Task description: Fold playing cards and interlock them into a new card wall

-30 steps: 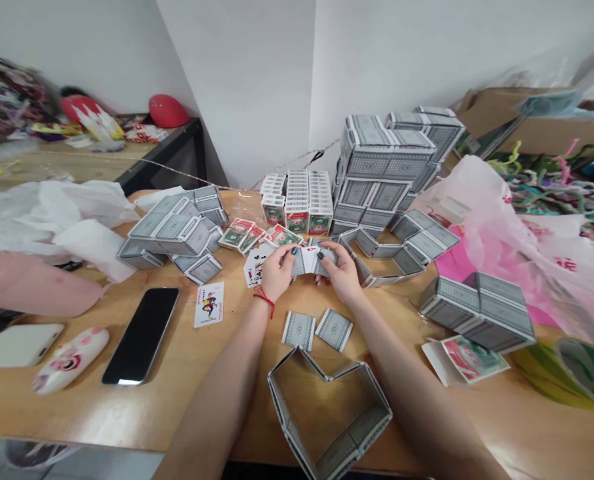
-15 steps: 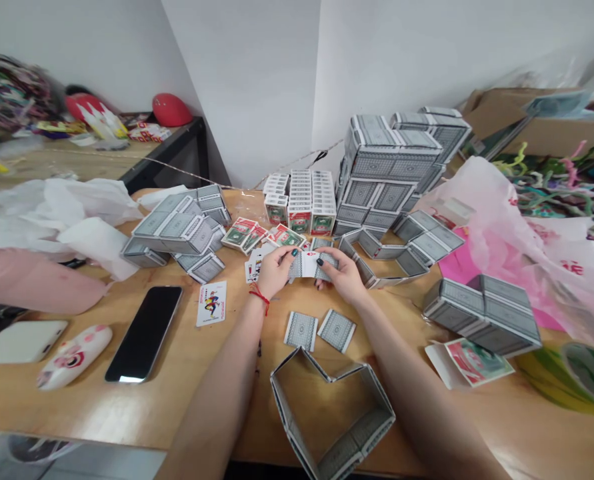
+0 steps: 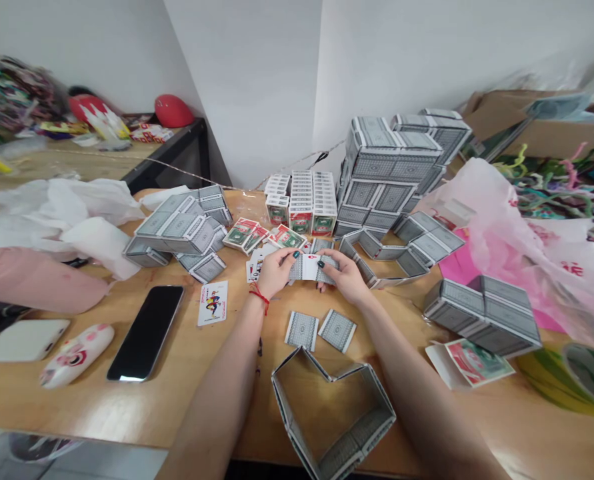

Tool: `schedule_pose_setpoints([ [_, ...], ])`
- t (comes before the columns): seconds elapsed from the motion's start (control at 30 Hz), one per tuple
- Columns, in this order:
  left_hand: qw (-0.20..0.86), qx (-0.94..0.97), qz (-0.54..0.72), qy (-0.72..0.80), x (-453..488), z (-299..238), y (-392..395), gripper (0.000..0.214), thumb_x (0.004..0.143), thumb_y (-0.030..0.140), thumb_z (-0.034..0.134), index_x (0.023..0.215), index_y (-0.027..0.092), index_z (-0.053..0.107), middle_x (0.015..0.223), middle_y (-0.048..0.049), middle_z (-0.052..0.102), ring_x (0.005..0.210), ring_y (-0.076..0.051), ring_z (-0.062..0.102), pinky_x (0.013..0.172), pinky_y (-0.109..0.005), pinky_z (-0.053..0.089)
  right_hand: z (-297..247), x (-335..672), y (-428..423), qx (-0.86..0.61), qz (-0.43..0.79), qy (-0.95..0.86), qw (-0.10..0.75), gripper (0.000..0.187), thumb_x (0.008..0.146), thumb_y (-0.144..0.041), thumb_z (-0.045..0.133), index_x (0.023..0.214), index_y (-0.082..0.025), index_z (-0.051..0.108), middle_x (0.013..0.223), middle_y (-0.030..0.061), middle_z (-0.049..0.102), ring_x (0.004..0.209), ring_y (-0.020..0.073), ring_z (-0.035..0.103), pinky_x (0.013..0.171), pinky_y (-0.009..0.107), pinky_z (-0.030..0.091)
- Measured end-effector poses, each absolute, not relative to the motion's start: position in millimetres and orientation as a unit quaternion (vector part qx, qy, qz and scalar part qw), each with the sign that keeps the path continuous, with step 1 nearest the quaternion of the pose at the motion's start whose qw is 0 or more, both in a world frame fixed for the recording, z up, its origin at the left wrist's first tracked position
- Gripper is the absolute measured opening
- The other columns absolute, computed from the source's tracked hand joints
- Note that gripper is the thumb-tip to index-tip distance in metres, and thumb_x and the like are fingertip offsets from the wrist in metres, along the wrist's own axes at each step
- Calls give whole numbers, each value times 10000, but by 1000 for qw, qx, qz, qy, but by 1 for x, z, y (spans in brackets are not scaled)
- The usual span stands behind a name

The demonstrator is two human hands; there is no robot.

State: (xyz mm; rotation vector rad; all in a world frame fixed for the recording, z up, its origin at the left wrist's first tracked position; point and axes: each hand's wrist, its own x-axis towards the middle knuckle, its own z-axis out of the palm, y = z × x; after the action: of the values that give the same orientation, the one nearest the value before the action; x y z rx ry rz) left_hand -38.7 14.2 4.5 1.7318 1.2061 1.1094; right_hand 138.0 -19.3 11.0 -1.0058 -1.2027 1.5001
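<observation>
Between my two hands is a playing card assembly (image 3: 310,267), with a white middle that shows a red mark and grey patterned panels at either side. My left hand (image 3: 278,272), with a red string at the wrist, pinches its left end. Its right end is in the fingers of my right hand (image 3: 345,275). Two folded grey-backed cards (image 3: 301,331) lie on the table nearer me. Closer still stands a heart-shaped frame (image 3: 334,413) made of folded cards. A joker card (image 3: 213,303) lies face up left of my left wrist, and loose cards lie partly hidden behind my left hand.
Rows of card boxes (image 3: 301,200) stand at the back, beside a tall stack of card-built blocks (image 3: 389,173). More card blocks (image 3: 171,223) sit at left. A phone (image 3: 145,333), a white mouse-shaped object (image 3: 77,355) and a green-yellow tape roll (image 3: 571,377) lie on the table.
Both hands hold the card piece in nearly the same place. The whole view has shifted very slightly; nothing else has visibly moved.
</observation>
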Motion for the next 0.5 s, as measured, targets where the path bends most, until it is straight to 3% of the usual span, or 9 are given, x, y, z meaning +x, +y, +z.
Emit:
schedule_pose_setpoints([
  [0.5, 393, 676, 416, 464, -41, 0, 17, 264, 800, 269, 466, 947, 143, 646, 917, -55, 667, 810, -158, 595, 720, -262, 469, 10, 143, -19, -396, 634, -499, 439, 385, 741, -362, 582, 1055, -185, 448, 581, -35, 576, 453, 128, 585, 418, 249, 501],
])
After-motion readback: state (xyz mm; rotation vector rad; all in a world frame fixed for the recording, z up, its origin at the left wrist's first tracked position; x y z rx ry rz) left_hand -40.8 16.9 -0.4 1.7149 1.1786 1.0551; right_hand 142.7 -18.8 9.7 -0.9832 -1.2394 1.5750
